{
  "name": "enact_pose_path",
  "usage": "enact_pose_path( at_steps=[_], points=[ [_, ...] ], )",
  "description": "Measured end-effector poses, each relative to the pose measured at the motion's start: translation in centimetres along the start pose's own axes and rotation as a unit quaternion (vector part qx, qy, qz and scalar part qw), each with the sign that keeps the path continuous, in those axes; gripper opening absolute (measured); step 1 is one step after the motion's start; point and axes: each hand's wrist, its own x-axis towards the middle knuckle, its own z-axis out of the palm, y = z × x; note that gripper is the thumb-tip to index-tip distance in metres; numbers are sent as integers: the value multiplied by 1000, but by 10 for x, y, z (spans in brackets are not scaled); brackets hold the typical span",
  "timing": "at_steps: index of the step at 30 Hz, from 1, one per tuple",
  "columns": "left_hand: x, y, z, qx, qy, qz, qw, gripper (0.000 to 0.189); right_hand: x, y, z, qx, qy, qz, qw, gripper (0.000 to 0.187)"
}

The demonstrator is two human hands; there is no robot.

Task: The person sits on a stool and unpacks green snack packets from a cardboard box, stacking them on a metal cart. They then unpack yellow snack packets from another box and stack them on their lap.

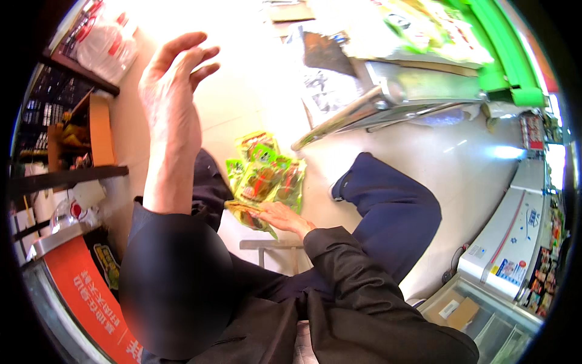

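My left hand (pixel 175 77) is raised over the pale floor on the left, with nothing in it. Its fingers are bent and apart. Low in the middle, my right hand (pixel 284 217) grips a yellow-green plastic food packet (pixel 249 215), which hangs tilted between my knees. Just beyond it, several similar packets (pixel 259 182) lie in a loose pile on the floor (pixel 218 123). Brown food shows through their clear fronts. A dark blurred patch hides much of my left sleeve.
A metal-legged table (pixel 423 84) bearing bright packages stands at the upper right. Large plastic bottles (pixel 107 48) and a cardboard box (pixel 102 129) sit on the left rack. A white chest freezer (pixel 502 241) stands at right. Under me is a small stool (pixel 273 245).
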Motion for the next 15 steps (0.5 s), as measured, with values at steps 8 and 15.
enact_pose_path(
  at_steps=[8,15],
  points=[
    [-21,17,-4,0,-49,-56,997,24,-94,-131,-118,-19,118,-128,985,27],
    [-53,26,7,-105,-364,-150,913,85,-199,-203,-183,347,218,-208,888,19]
  ],
)
